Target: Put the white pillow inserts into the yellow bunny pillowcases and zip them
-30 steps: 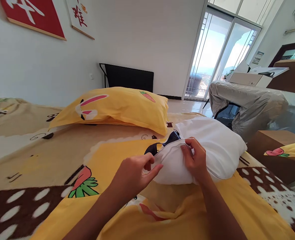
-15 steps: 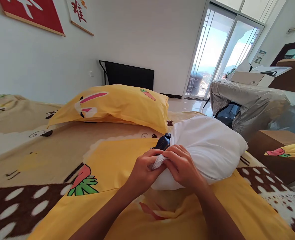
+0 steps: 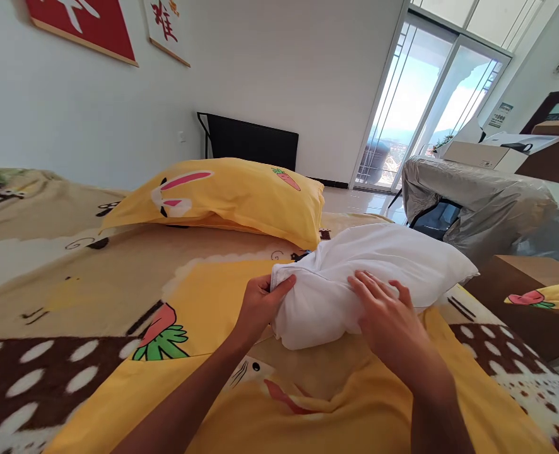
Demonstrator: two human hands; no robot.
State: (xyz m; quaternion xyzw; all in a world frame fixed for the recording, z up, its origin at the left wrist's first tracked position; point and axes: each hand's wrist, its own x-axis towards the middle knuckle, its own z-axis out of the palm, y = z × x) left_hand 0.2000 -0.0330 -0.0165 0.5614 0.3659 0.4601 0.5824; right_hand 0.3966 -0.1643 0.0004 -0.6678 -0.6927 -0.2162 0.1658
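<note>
A plump white pillow [image 3: 402, 258] lies on the bed, partly over a flat yellow pillowcase [image 3: 213, 296] printed with carrots and an animal face. My left hand [image 3: 263, 302] pinches the pillow's near left edge between thumb and fingers. On top of the pillow rests my right hand [image 3: 388, 315], its fingers spread and slightly bent, not gripping. A small dark object [image 3: 301, 256] peeks out behind the pillow's left end, mostly hidden.
A stuffed yellow pillow [image 3: 241, 195] lies farther back on the patterned blanket [image 3: 100, 284]. Off the bed's right side stand a brown cardboard box [image 3: 501, 302] with yellow cloth [image 3: 551, 295] on it, and plastic-covered furniture [image 3: 478, 189]. A glass sliding door [image 3: 416, 107] is behind.
My hands were together at a bunched white corner. My right hand has let go and moved right onto the pillow; the left holds the edge, and the dark object is now mostly covered.
</note>
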